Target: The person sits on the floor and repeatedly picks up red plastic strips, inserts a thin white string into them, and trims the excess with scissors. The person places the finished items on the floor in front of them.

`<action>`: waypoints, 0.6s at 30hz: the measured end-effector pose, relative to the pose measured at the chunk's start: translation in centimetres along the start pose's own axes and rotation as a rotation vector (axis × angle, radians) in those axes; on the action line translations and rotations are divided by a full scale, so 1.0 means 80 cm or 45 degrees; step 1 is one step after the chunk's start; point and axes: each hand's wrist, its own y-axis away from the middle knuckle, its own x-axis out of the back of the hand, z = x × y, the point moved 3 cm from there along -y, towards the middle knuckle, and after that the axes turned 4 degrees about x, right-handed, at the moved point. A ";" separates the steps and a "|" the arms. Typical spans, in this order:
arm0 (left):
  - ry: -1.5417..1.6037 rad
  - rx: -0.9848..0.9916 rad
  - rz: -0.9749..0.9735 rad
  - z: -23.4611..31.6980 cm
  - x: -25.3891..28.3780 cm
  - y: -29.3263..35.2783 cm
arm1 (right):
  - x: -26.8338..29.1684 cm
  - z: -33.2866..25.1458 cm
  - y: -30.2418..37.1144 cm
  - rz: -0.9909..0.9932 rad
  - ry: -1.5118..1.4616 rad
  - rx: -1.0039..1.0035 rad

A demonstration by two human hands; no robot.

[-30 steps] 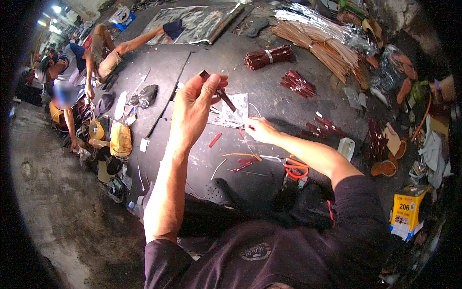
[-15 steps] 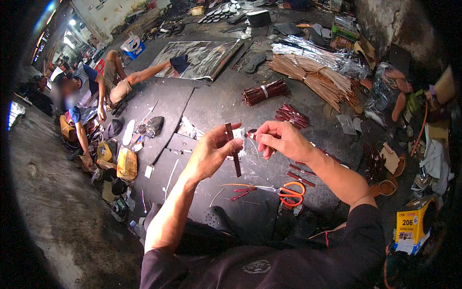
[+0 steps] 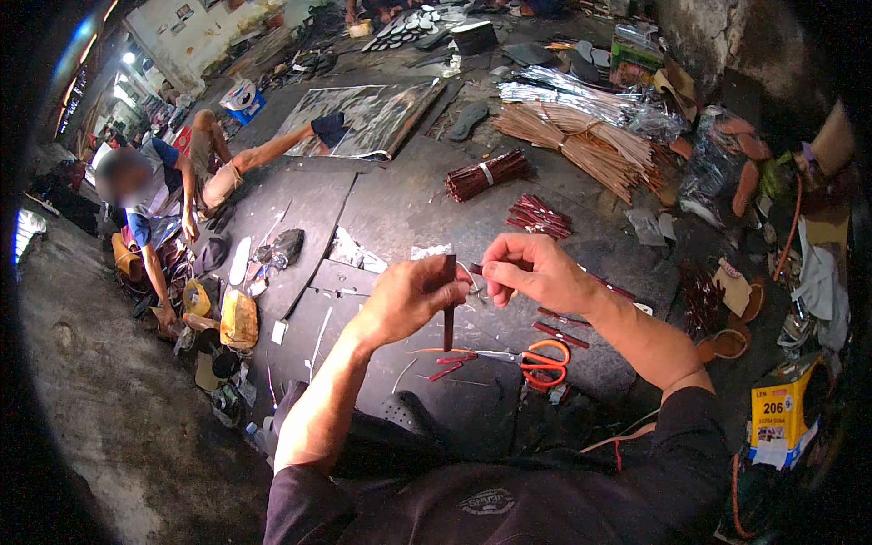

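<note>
My left hand (image 3: 413, 295) pinches a dark brown strip (image 3: 449, 318) between thumb and fingers, its length standing nearly upright in the view. Just to the right, my right hand (image 3: 527, 271) is closed on a small dark piece (image 3: 476, 269), perhaps the end of another strip; most of it is hidden by the fingers. Below the hands lie scissors (image 3: 545, 363) with orange handles, their blades pointing left. Short dark red strips (image 3: 561, 334) are laid out under my right forearm, and a few small red pieces (image 3: 450, 367) lie by the scissor tips.
Beyond my hands are a tied bundle of dark red strips (image 3: 490, 174), a looser pile (image 3: 540, 216) and a large tan bundle (image 3: 581, 145). A person (image 3: 173, 182) sits at far left near a yellow jerrycan (image 3: 239, 320). A yellow tin (image 3: 781, 422) stands at right.
The left hand has shifted slightly right, and its strip has turned more upright. My right hand has stayed close by, its small piece now nearer the left fingertips.
</note>
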 end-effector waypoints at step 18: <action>0.222 -0.044 0.259 0.027 0.030 0.017 | 0.027 0.046 -0.013 0.595 0.215 0.200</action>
